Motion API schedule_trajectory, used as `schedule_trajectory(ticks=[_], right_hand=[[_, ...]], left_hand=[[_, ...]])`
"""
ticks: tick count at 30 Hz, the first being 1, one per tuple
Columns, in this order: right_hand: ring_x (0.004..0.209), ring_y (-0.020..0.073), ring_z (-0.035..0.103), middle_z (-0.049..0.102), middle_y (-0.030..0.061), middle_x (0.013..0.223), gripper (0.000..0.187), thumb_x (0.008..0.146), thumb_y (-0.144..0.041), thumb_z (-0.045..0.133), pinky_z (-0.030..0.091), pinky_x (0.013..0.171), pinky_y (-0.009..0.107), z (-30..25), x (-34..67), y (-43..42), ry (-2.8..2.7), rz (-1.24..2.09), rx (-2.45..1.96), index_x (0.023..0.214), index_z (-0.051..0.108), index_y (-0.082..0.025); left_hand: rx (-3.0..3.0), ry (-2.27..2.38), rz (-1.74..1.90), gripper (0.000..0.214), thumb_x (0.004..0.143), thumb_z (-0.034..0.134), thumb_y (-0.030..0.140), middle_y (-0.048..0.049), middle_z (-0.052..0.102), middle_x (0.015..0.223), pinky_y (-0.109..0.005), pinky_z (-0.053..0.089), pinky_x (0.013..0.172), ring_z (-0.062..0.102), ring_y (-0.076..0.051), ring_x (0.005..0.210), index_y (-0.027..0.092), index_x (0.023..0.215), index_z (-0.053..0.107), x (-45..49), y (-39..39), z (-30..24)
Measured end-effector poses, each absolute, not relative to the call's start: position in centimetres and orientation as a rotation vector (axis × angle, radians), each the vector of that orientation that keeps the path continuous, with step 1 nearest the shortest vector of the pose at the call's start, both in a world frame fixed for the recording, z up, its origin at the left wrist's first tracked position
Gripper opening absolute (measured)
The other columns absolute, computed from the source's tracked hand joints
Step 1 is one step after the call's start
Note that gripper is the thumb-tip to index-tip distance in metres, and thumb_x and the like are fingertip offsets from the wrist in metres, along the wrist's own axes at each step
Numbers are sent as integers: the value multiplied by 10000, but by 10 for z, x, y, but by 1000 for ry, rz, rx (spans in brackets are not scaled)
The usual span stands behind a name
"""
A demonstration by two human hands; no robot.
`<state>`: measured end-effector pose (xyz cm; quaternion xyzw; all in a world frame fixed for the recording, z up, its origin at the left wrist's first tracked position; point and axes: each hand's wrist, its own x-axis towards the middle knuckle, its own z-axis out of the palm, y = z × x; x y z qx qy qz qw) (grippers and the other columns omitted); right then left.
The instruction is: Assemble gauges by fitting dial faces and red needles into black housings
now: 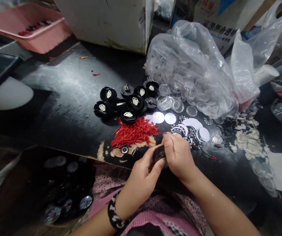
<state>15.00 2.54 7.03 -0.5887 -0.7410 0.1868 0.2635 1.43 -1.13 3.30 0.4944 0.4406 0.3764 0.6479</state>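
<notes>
- Dark round case: we have it between our two hands, just off the table's near edge or over it; which of the two, we cannot tell. Take it as the clock's centre, with 12 straight ahead.
- Our left hand is clamped on the case, thumb along the near side, fingers curled behind.
- Our right hand is bent against the case's 2 o'clock side; whether its fingertips pinch the case or some small part, we cannot tell.
- To work well, we would let the left hand bear the hold and the right do the fine pressing, spreading force evenly around the rim so that nothing inside tilts.
- At 10 to 11 o'clock lies the pile of red pointers; our elbows and knuckles should stay clear, as such thin pieces look likely to scatter or bend.
- At 11, beyond them, sit black cups with cream plates inside.
- At 2 are printed dials and white discs, best touched by their edges.
- Between 12 and 1 lie clear rings, which could scratch if dragged.
</notes>
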Motion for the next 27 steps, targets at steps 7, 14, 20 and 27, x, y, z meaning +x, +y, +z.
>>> schedule_trajectory(ticks=[7,14,20,27], right_hand=[[572,144,427,501,-5,581,504,1029,-467,262,266,642,308,83,154,19,-2190,373,-1736,628,430,-212],[559,127,442,507,-15,569,469,1029,-350,294,305,675,297,74,150,20,-2093,504,-1659,603,430,-207],[676,137,561,618,-13,716,389,1011,-437,365,359,659,267,87,174,11,-1969,1008,-1473,781,581,-210],[680,152,550,647,-4,735,255,971,-298,489,344,645,289,86,149,16,-2105,1006,-1411,752,576,-200]], left_hand=[[1285,1019,791,348,887,600,295,-67,718,1173,-363,486,959,673,-281,1062,254,1231,635,9,-9,37],[1390,1050,739,363,900,579,330,-66,734,1124,-354,493,933,680,-274,1032,247,1251,612,12,-7,43],[1367,1333,583,416,892,569,392,5,664,1301,-361,442,1039,600,-282,1210,389,1308,578,-84,-47,37],[1845,1968,790,323,913,504,434,-87,656,1210,-506,350,1059,552,-328,1183,278,1177,605,-139,-10,49]])
